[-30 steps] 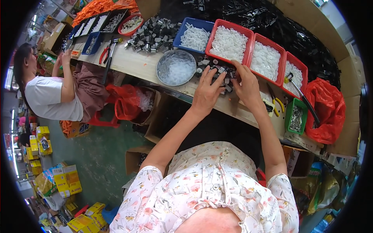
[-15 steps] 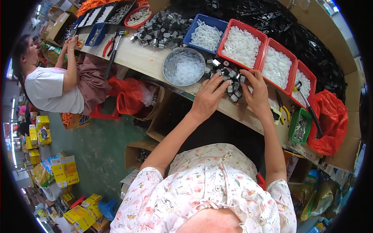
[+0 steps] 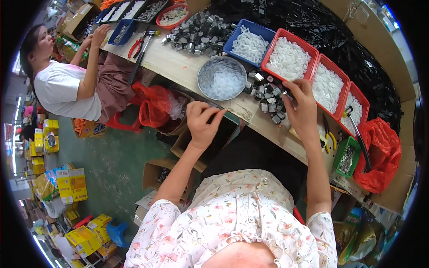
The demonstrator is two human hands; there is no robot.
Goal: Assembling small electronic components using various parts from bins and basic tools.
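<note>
My left hand (image 3: 203, 125) is off the table edge, below the round metal bowl (image 3: 203, 91), its fingers curled and thumb and forefinger brought together. Whatever is in that pinch, if anything, is too small to make out. At the right side of a heap of small silver-and-black metal parts (image 3: 268, 94), my right hand (image 3: 301, 109) has its thumb and forefinger closed about one small part. White translucent pieces lie inside the bowl. Just beyond the heap stands a red tray of white plastic pieces (image 3: 288, 58).
A blue tray (image 3: 272, 36) and more red trays (image 3: 343, 85) hold white pieces. Yellow-handled pliers (image 3: 330, 140), a green box of metal pins (image 3: 347, 156), a hammer (image 3: 357, 129) and a red bag (image 3: 380, 152) lie at right. Another person (image 3: 67, 85) sits at left.
My left hand has drawn back from the heap, down and left past the table edge, its fingers curling in. My right hand stays by the heap. The whole view has shifted slightly.
</note>
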